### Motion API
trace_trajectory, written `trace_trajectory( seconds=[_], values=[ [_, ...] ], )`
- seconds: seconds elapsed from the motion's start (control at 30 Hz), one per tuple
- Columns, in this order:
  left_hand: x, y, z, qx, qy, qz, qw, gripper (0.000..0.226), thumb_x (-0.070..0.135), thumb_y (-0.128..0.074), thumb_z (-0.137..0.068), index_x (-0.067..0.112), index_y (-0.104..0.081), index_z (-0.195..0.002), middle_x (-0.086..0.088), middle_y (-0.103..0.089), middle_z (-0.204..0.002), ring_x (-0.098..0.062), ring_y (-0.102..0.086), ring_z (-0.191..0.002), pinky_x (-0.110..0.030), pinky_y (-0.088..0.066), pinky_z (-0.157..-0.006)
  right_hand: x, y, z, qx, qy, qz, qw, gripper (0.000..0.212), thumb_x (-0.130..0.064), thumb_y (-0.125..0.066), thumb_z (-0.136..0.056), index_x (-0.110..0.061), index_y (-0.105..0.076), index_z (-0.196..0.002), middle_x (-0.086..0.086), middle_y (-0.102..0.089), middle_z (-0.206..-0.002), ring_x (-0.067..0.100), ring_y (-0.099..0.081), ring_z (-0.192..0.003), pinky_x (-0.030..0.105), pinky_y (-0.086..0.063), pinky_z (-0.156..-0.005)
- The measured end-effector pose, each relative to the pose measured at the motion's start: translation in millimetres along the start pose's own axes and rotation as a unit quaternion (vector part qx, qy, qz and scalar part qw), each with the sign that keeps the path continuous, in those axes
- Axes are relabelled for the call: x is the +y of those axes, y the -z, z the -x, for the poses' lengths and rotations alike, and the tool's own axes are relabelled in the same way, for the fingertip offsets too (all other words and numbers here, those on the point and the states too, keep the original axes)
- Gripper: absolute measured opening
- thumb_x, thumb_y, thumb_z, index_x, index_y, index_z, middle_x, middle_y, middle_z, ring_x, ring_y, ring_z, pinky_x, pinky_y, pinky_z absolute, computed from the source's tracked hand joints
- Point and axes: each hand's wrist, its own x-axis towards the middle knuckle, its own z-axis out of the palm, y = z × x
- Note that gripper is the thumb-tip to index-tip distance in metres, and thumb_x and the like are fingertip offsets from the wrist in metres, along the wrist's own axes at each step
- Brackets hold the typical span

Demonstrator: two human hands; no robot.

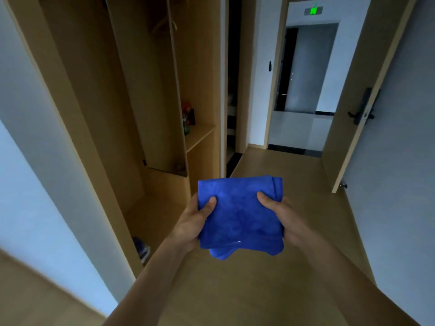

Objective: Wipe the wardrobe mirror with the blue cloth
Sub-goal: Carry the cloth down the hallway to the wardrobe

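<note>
Fingers [210,204] of both hands are clamped on a folded blue cloth [240,217], held out in front of the person at the centre of the view. On the left hand [191,225] the thumb lies on top of the cloth near its left edge, and the other fingers are tucked beneath it, hidden. The right hand [288,223] grips the opposite edge the same way, thumb on top. The cloth is folded into a thick, roughly square pad with several layers showing at its near edge. It touches nothing but the two hands.

To the left stands an open wooden wardrobe [77,90]. Inside it, the wardrobe mirror [153,102] is a tall, narrow panel seen at a steep angle, showing only wood tones. The cloth is well apart from the mirror, lower and to its right. Hangers [164,23] hang above the mirror. A shelf [200,135] just right of the mirror carries a few small items too dim to make out. A shoe [142,249] lies on the wardrobe's bottom. Pale wooden floor [270,290] runs ahead to an open doorway, where a green exit sign [313,10] glows. At right, an open door [395,137] has a dark handle [362,112].
</note>
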Motion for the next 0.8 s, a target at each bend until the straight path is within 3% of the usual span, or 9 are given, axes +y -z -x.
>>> trace_trajectory(
  seconds=[0.1, 0.27, 0.4, 0.7, 0.8],
  values=[
    [-5.1, -7.1, -26.5, 0.042, -0.002, -0.006, 0.999, 0.034, 0.032, -0.062, -0.102, 0.018, -0.059, -0.133, -0.006, -0.075, -0.12, -0.024, -0.072, -0.112, -0.05, -0.055, -0.102, -1.6, 8.3, -27.6, -0.031, -0.011, 0.021, 0.999, 0.04, -0.053, -0.067, -0.09, -0.024, -0.066, -0.117, 0.003, -0.077, -0.107, 0.021, -0.073, -0.102, 0.046, -0.056, -0.093],
    [-6.7, -2.6, -78.8, 0.075, -0.003, -0.024, 0.997, 0.032, 0.037, -0.063, -0.101, 0.018, -0.063, -0.127, -0.007, -0.077, -0.115, -0.027, -0.074, -0.109, -0.054, -0.055, -0.1, -13.5, 9.1, -81.0, -0.044, 0.003, 0.035, 0.998, 0.026, -0.037, -0.068, -0.092, -0.018, -0.066, -0.109, -0.001, -0.078, -0.093, 0.012, -0.075, -0.087, 0.028, -0.058, -0.067],
    [-8.0, 8.2, -132.7, 0.109, -0.013, -0.031, 0.994, 0.029, 0.039, -0.06, -0.102, 0.018, -0.065, -0.121, -0.004, -0.079, -0.106, -0.024, -0.076, -0.101, -0.049, -0.059, -0.094, -20.7, 2.1, -133.9, -0.052, 0.004, 0.031, 0.998, 0.023, -0.028, -0.07, -0.093, -0.015, -0.067, -0.111, 0.009, -0.076, -0.106, 0.019, -0.075, -0.091, 0.034, -0.061, -0.074],
    [9.1, 32.2, -265.0, 0.144, -0.051, -0.038, 0.988, 0.031, 0.043, -0.052, -0.105, 0.017, -0.067, -0.115, -0.008, -0.079, -0.102, -0.024, -0.077, -0.095, -0.048, -0.062, -0.087, -46.7, -18.3, -262.7, -0.044, 0.062, 0.037, 0.996, 0.022, -0.024, -0.064, -0.097, -0.009, -0.068, -0.113, 0.011, -0.076, -0.106, 0.026, -0.073, -0.1, 0.043, -0.058, -0.088],
    [19.4, 40.2, -294.8, 0.159, -0.062, -0.051, 0.984, 0.033, 0.046, -0.05, -0.105, 0.019, -0.067, -0.114, -0.006, -0.079, -0.101, -0.02, -0.077, -0.092, -0.039, -0.063, -0.082, -52.1, -25.0, -296.5, -0.03, 0.075, 0.026, 0.996, 0.021, -0.026, -0.064, -0.097, -0.011, -0.068, -0.111, 0.009, -0.076, -0.104, 0.024, -0.074, -0.098, 0.043, -0.058, -0.087]
  ],
)
